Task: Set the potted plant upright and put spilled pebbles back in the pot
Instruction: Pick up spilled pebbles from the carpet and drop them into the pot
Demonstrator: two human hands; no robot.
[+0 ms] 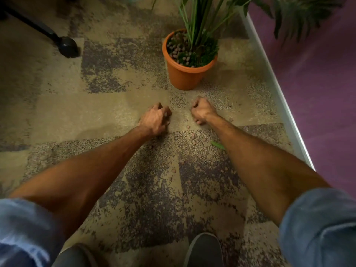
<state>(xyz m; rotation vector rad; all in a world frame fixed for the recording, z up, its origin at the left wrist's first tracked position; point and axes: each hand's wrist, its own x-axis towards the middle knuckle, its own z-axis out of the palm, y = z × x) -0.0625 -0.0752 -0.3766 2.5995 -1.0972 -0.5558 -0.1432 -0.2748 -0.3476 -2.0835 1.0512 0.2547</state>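
An orange pot [183, 76] stands upright on the carpet, with green stems and pinkish pebbles [176, 52] inside its rim. Several loose pebbles [193, 136] lie scattered on the carpet between and below my hands. My left hand [155, 120] is down on the carpet in front of the pot, its fingers curled around gathered pebbles. My right hand [201, 110] is a little to the right, fingers curled tight in a fist on the floor; what it holds is hidden. A fallen green leaf [217, 145] lies beside my right forearm.
A white skirting edge [277, 89] and a purple wall [317, 78] run along the right. A black chair leg with a castor [67, 46] stands at the upper left. My shoes [204, 249] are at the bottom edge.
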